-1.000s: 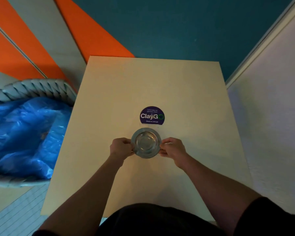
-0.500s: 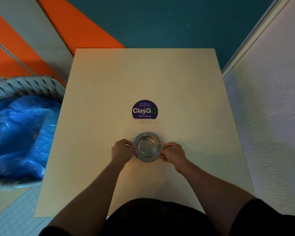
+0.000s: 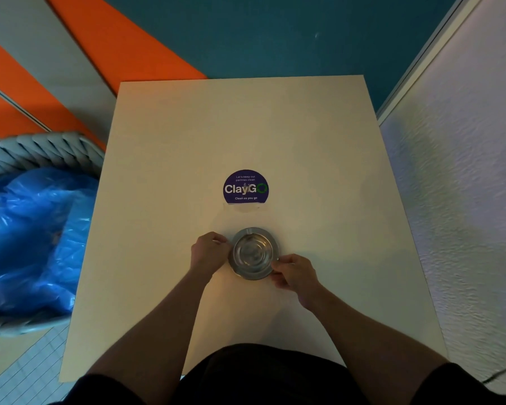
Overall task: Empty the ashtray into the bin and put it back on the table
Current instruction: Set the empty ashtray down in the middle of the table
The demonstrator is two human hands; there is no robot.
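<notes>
A round metal ashtray (image 3: 253, 252) rests on the cream table (image 3: 304, 159), just below a purple round sticker (image 3: 245, 187). Its bowl looks shiny, with nothing visible inside. My left hand (image 3: 208, 252) pinches the ashtray's left rim with curled fingers. My right hand (image 3: 294, 274) grips the lower right rim. The bin (image 3: 27, 153), a woven grey basket lined with a blue plastic bag (image 3: 27, 238), stands on the floor left of the table.
A white textured wall (image 3: 465, 200) runs close along the table's right side. Teal, orange and grey floor lies beyond the table's far edge. My dark-clothed torso is at the table's near edge.
The ashtray and both hands have come slightly nearer to me, away from the sticker. My right hand has slid down to the lower right rim. The camera view has shifted left.
</notes>
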